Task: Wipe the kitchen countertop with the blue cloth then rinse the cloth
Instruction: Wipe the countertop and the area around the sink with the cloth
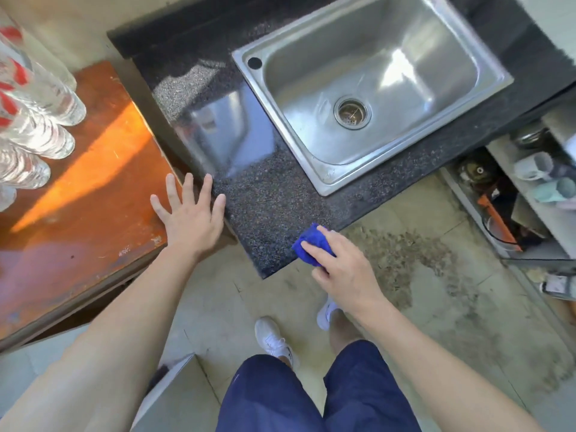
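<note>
Both arms extended: left hand (190, 221) flat, fingers (188, 190) spread, empty; right hand (344, 271) pinching the blue cloth (307, 240) against the countertop (268, 198)

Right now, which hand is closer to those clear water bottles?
Left. The left hand is spread open over the edge of the orange table, right of the water bottles; the right hand is farther right, holding the blue cloth at the near corner of the countertop.

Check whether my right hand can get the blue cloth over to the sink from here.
Probably yes. The right hand grips the blue cloth at the countertop edge; only bare counter lies between it and the sink.
</note>
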